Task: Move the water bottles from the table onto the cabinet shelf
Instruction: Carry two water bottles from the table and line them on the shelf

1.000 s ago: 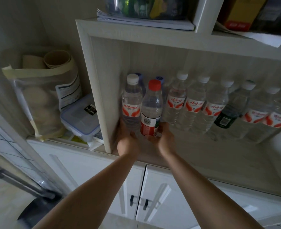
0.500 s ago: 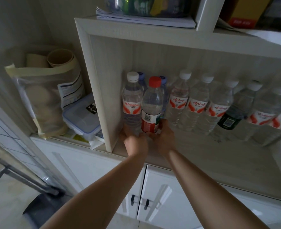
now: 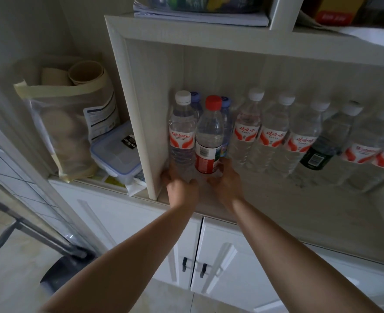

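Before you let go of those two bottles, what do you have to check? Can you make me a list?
1. White-cap bottle upright on the shelf: ok.
2. Red-cap bottle upright beside it: ok.
3. Left hand at the white-cap bottle's base: ok; whether it grips, cannot tell.
4. Right hand at the red-cap bottle's base: ok; grip cannot tell.
5. Two blue-cap bottles behind not knocked over: ok, caps show upright.
6. Bottles' bottoms flat on the shelf: cannot tell, hands hide them.
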